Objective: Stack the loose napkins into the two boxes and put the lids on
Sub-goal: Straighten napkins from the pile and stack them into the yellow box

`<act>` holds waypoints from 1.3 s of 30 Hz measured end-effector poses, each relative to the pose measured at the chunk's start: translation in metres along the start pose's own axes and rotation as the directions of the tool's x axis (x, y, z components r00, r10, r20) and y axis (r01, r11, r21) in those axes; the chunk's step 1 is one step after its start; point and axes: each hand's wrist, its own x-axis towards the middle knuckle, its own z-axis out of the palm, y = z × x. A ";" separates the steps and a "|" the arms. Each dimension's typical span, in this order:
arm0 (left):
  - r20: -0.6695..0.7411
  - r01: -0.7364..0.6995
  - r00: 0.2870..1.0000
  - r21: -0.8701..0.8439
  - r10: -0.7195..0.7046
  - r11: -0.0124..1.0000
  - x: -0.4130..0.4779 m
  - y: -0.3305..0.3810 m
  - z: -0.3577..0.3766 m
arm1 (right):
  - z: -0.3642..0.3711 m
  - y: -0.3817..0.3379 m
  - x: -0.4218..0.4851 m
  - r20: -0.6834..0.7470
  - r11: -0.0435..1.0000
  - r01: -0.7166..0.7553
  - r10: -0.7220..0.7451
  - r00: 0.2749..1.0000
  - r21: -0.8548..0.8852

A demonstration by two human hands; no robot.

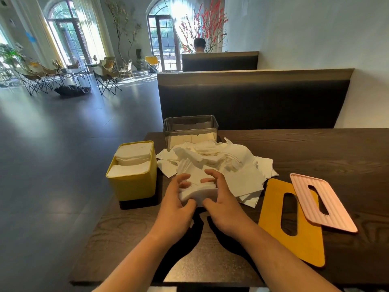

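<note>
the person is holding a small stack of white paper napkins (200, 193) between both hands, just in front of the loose heap of white napkins (223, 161) that is lying in the middle of the dark wooden desk (315, 148). the left hand (174, 207) and the right hand (223, 205) are both curling around the stack, thumbs on the near side and fingers bending over the top, each gripping it from its own side. i think they are pressing the edges together to make the stack even, because only a tidy stack is going to fit into a box. the yellow rectangular box (134, 184) is standing at the left edge of the desk, near the hands, and is looking already full to its rim. the clear plastic box (190, 125) is standing at the far edge, behind the heap, with napkins only in its lower part, so the stack is probably going there. the flat orange lid with a slot (309, 245) and the pink ribbed lid with a slot (339, 216) are lying toward the right, the pink one overlapping the orange one, probably waiting aside until the filling is finished.
</note>
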 end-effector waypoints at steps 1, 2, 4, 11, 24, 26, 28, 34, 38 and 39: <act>-0.015 0.001 1.000 0.012 0.000 1.000 0.001 -0.001 0.000 | -0.001 -0.001 0.000 0.008 1.000 -0.002 0.002 1.000 -0.021; -0.021 0.009 1.000 0.020 -0.009 1.000 0.002 -0.002 0.000 | -0.001 -0.001 0.000 0.010 0.999 -0.011 0.011 1.000 -0.031; -0.007 0.025 1.000 0.012 -0.025 1.000 0.002 -0.001 0.000 | -0.001 0.000 0.001 0.000 0.999 -0.026 0.026 1.000 -0.026; -0.062 0.020 0.998 -0.089 -0.025 0.996 0.000 0.006 0.001 | 0.004 0.005 0.005 -0.194 0.998 -0.011 0.023 0.981 0.066; 0.425 0.403 0.876 -0.389 -0.226 0.829 0.028 0.033 -0.037 | -0.028 -0.078 0.025 0.211 0.907 0.176 -0.099 0.972 -0.382; 0.511 0.446 0.823 -0.312 -0.248 0.839 0.031 0.034 -0.040 | -0.026 -0.092 0.036 0.288 0.867 0.215 -0.087 0.954 -0.450; 0.564 0.472 0.784 -0.266 -0.262 0.841 0.032 0.033 -0.039 | -0.025 -0.098 0.048 0.345 0.825 0.243 -0.063 0.937 -0.511; 0.499 0.606 0.785 -0.498 -0.366 0.621 0.035 0.013 -0.036 | -0.021 -0.095 0.083 0.278 0.818 0.245 -0.109 0.954 -0.521; 0.500 0.638 0.769 -0.632 -0.397 0.440 0.037 0.010 -0.034 | -0.041 -0.073 0.112 0.152 0.507 0.183 -0.102 0.983 -0.842; 0.497 0.633 0.771 -0.661 -0.398 0.402 0.039 0.010 -0.035 | -0.043 -0.066 0.116 0.167 0.414 0.178 -0.064 0.984 -0.893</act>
